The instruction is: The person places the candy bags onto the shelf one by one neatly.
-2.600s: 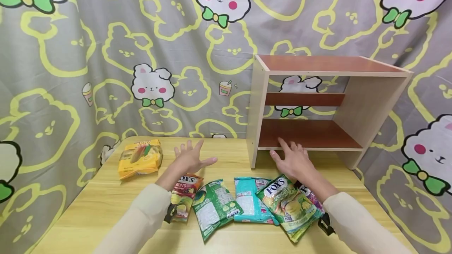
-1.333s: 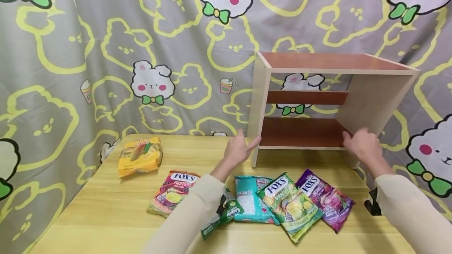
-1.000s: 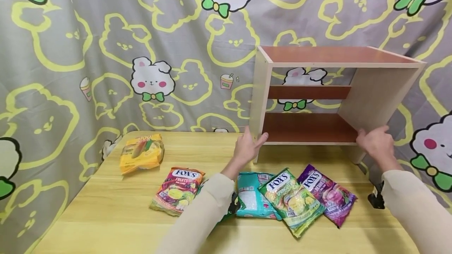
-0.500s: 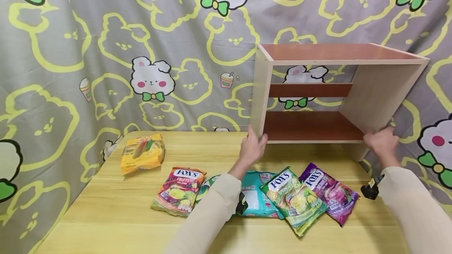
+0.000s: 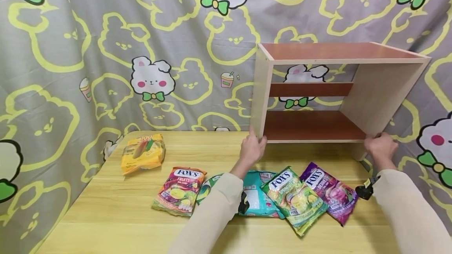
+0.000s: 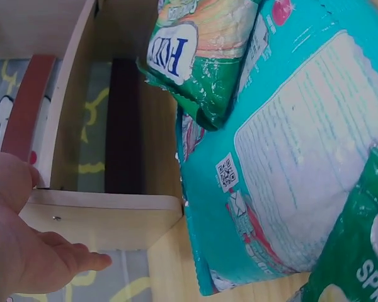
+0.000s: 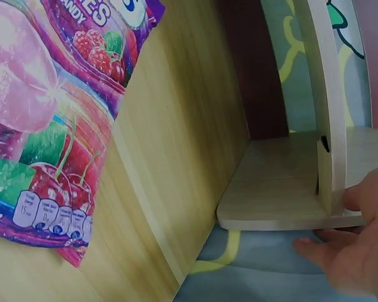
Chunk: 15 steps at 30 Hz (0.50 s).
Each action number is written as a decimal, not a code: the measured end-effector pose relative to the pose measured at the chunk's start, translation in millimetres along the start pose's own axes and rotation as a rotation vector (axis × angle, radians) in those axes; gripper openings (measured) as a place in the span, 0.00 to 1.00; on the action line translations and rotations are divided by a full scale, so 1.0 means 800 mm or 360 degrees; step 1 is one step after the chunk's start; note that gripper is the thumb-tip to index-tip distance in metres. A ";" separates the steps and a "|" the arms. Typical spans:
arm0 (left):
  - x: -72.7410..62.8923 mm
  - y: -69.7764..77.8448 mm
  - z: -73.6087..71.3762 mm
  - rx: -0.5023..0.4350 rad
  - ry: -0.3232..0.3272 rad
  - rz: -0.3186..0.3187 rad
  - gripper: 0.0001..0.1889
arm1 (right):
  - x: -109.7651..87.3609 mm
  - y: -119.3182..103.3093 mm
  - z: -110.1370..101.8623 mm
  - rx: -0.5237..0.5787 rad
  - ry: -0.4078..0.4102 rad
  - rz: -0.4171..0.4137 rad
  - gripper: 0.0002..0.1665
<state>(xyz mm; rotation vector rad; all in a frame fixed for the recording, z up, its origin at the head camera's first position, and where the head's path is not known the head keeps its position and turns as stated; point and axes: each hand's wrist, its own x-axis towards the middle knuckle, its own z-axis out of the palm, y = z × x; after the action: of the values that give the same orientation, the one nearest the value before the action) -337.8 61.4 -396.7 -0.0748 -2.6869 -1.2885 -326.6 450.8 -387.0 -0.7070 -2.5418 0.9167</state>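
The near edge of the view is crossed by two pale sleeves point(image 5: 212, 214). Beyond them, a row of bags is spread over the table point(image 5: 116, 214): a red fruits bag point(image 5: 180, 191) at the left, a green bag point(image 5: 207, 187) mostly hidden by the left sleeve, a teal bag point(image 5: 259, 201), a yellow-green bag point(image 5: 294, 203) laid over its right edge, and a purple berries bag point(image 5: 332, 195) at the right. Farther on, the shelf unit point(image 5: 381, 97) is held upright at the far right of the table. Its left side panel is clamped low down in the grip of the left hand point(image 5: 252, 148), its right side panel in that of the right hand point(image 5: 382, 148), thumbs inside and fingers outside. A yellow packet point(image 5: 143, 154) is seen at the far left, well apart. Everything is backed by a patterned curtain point(image 5: 194, 89).
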 end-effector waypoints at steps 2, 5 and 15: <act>0.000 0.001 0.000 -0.0004 0.0006 0.0007 0.36 | 0.002 0.002 0.000 0.0001 0.0000 0.0004 0.35; 0.000 0.004 0.000 -0.0026 0.0008 0.0025 0.33 | 0.003 0.004 0.000 0.0021 0.0005 0.0019 0.32; 0.000 0.014 0.006 -0.0032 -0.0049 -0.0005 0.31 | 0.002 0.004 0.001 -0.0028 0.0061 0.0009 0.30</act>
<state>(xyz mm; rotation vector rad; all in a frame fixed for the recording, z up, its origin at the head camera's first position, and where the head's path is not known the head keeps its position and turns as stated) -337.1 72.2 -391.4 -0.0933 -2.7013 -1.3260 -327.4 453.2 -389.3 -0.7304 -2.5183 0.8751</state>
